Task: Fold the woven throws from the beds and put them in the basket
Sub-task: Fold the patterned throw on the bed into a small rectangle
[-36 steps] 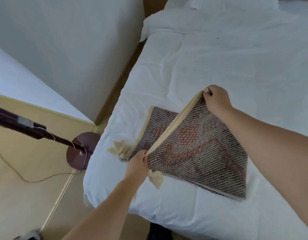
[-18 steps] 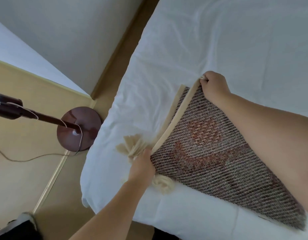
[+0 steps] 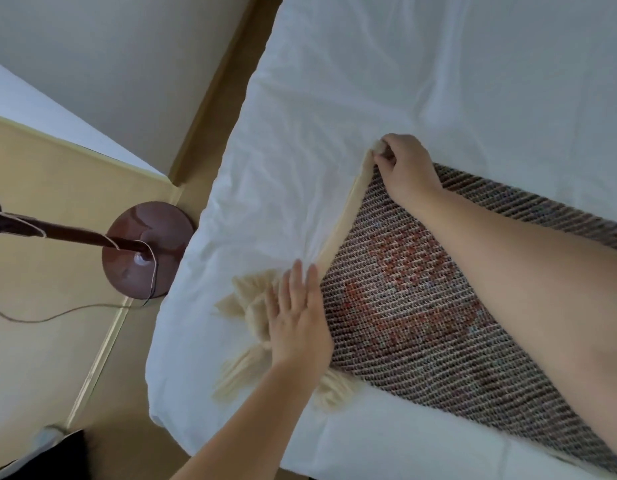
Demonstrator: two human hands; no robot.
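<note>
Left hand has let go of the cream edge, now flat, fingers spread on the woven throw. Right hand pinches its far corner.

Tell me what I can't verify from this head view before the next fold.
- Basket: none in the head view; its place is unknown.
- Woven throw: far end cut off by the frame's right edge, part hidden under the right forearm.
- Fold layers: covered by the top layer.
- Right hand: curled fingers hide the corner they pinch.
- Left hand: lies flat over part of the tassels.
</note>
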